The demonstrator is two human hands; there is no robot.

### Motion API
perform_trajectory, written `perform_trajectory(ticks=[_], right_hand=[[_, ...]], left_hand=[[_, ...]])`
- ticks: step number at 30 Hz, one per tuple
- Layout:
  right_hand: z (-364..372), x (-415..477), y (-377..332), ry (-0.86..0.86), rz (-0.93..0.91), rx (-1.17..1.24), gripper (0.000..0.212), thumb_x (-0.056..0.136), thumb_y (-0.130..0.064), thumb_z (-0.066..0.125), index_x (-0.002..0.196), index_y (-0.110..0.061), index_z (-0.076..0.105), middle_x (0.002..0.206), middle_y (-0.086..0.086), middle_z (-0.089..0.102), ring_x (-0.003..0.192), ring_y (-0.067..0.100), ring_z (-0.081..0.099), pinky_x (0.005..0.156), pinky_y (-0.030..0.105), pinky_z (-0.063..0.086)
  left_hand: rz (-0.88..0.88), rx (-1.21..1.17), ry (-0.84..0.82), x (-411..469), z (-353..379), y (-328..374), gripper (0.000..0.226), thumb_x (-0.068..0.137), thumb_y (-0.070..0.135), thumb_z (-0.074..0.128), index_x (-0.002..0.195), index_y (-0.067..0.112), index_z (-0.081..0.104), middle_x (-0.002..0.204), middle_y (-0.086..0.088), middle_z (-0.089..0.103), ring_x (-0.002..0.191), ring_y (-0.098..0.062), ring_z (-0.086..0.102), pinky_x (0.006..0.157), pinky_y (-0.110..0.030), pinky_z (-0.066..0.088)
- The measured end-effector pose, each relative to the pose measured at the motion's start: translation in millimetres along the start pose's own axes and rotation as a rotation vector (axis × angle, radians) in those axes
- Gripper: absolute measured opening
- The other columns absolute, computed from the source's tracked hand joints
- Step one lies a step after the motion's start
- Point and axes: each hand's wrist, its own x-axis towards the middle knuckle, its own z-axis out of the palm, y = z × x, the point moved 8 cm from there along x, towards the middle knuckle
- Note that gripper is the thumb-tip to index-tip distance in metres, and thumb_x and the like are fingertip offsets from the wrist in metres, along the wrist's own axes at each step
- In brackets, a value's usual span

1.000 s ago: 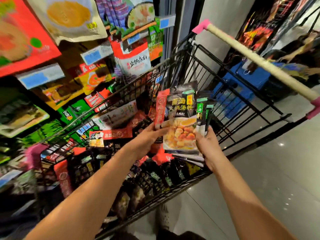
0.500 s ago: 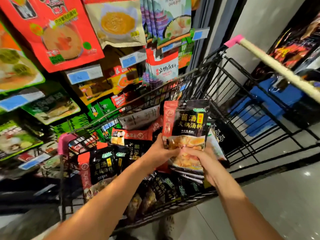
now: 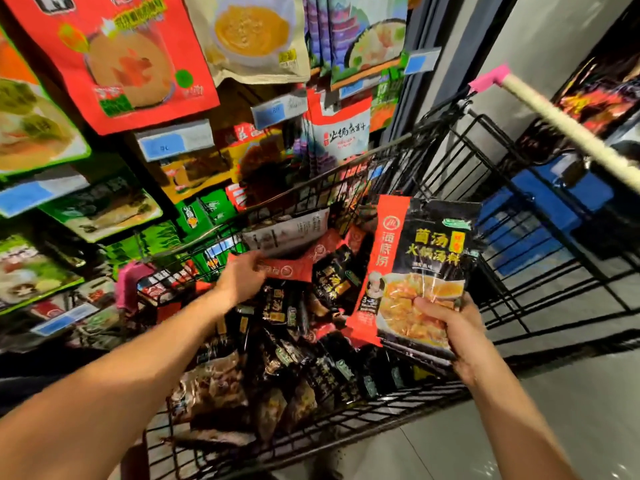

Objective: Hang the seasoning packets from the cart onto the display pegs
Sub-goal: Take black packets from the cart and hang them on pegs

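Holding black packet (image 3: 426, 258), right hand (image 3: 450, 327) | left hand (image 3: 240, 277) at red packet (image 3: 294, 270)

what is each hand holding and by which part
The right hand grips the black-and-red seasoning packet by its bottom edge. The left hand reaches a red packet in the cart; whether its fingers grip it cannot be told.

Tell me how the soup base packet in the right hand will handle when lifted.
Gripped at its bottom by the right hand, the soup base packet stands upright, so probably fairly stiff. Its glossy film likely feels slippery.
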Motion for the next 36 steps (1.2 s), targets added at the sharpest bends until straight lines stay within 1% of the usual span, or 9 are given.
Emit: perform_trajectory(ticks=[5,7,11,15,19,23,26,33,36], right_hand=[[-19,2,20,0.107,0.028,0.085,0.093,0.049,-0.024,0.098,0.13,-0.009,0.057,0.112,0.013,0.077,0.1,0.032,0.076,0.091,0.049,0.059],[-23,2,24,0.113,0.031,0.092,0.106,0.036,-0.031,0.102,0.131,-0.008,0.058,0.111,0.014,0.077,0.099,0.034,0.076,0.087,0.051,0.061],[-26,-2,23,0.119,0.022,0.097,0.065,0.068,-0.002,0.085,0.127,-0.009,0.059,0.107,0.012,0.078,0.096,0.033,0.076,0.074,0.041,0.065],[-19,-4,23,0.116,0.036,0.074,0.059,0.075,0.003,0.082,0.126,-0.01,0.057,0.103,0.008,0.079,0.091,0.028,0.078,0.072,0.038,0.065],[-7,-4,20,0.062,0.017,0.016,0.065,0.076,0.001,0.082,0.132,-0.011,0.053,0.106,0.008,0.079,0.093,0.026,0.077,0.081,0.038,0.061],[11,-4,8,0.026,-0.036,-0.041,0.048,0.08,0.004,0.08,0.112,-0.023,0.055,0.103,0.005,0.076,0.083,0.015,0.077,0.064,0.021,0.058],[22,-1,5,-0.015,-0.053,-0.064,0.056,0.08,0.001,0.082,0.122,-0.02,0.053,0.093,0.002,0.079,0.081,0.012,0.077,0.079,0.03,0.06],[62,-9,2,-0.202,-0.054,-0.136,0.091,0.075,-0.016,0.091,0.148,-0.029,0.039,0.132,-0.008,0.066,0.105,0.013,0.069,0.105,0.04,0.049],[72,-13,14,-0.277,-0.02,-0.177,0.111,0.063,-0.032,0.093,0.155,-0.038,0.03,0.146,-0.004,0.055,0.106,0.009,0.068,0.086,0.028,0.058]], left_hand=[[0.215,0.296,-0.195,26,59,41,0.068,0.088,0.027,0.072,0.15,0.025,0.045,0.142,-0.004,0.057,0.129,-0.025,0.055,0.108,-0.03,0.042],[0.246,0.497,-0.205,36,73,40,0.068,0.085,0.033,0.071,0.147,0.027,0.044,0.141,-0.006,0.058,0.128,-0.029,0.056,0.107,-0.036,0.046],[0.19,0.742,-0.242,52,70,31,0.067,0.074,0.05,0.082,0.13,0.027,0.054,0.125,-0.003,0.064,0.113,-0.028,0.063,0.091,-0.039,0.055],[0.361,0.807,-0.29,50,59,46,0.059,0.071,0.058,0.084,0.117,0.027,0.067,0.115,0.001,0.067,0.109,-0.023,0.063,0.087,-0.033,0.053],[0.433,0.239,-0.134,35,2,77,0.038,0.081,0.044,0.08,0.115,0.034,0.069,0.106,0.009,0.073,0.101,-0.014,0.067,0.089,-0.036,0.053],[0.328,-0.4,0.113,14,-68,91,0.015,0.092,0.019,0.076,0.096,0.031,0.067,0.076,0.022,0.07,0.069,0.015,0.059,0.07,-0.012,0.046],[0.218,-0.73,0.185,-1,-91,81,0.011,0.091,0.018,0.076,0.088,0.026,0.068,0.067,0.021,0.069,0.062,0.005,0.059,0.068,-0.024,0.046],[0.013,-0.893,-0.041,-38,-24,91,0.043,0.084,0.052,0.077,0.109,0.017,0.076,0.109,-0.011,0.077,0.105,-0.033,0.072,0.101,-0.05,0.054],[-0.059,-0.943,-0.032,-48,-5,105,0.021,0.095,0.037,0.07,0.096,0.016,0.073,0.1,-0.01,0.076,0.091,-0.028,0.071,0.092,-0.043,0.055]])
